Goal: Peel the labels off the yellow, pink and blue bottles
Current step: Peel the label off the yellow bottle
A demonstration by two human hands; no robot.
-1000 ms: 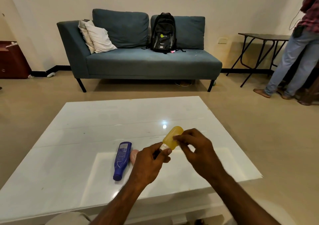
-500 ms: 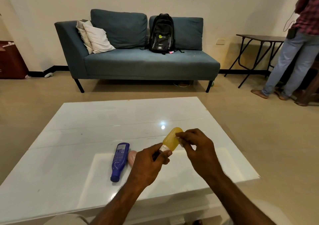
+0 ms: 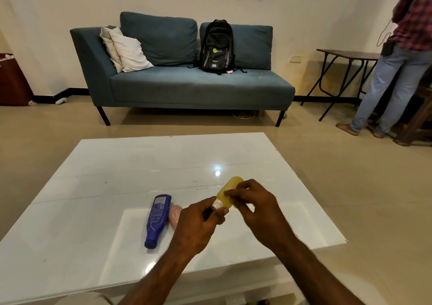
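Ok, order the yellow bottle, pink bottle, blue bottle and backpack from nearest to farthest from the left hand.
1. yellow bottle: gripped by the left hand at its cap end.
2. pink bottle: lying just left of that hand.
3. blue bottle: left of the pink one.
4. backpack: far back, on the sofa.

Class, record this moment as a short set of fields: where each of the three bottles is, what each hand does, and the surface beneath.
Surface: glossy white table
Held: translucent yellow plastic bottle, tilted above it
Left hand: grips the yellow bottle's white cap end
Right hand: pinches its side
Lying flat: dark blue plastic bottle, printed label showing; pale pink bottle beside it, partly hidden
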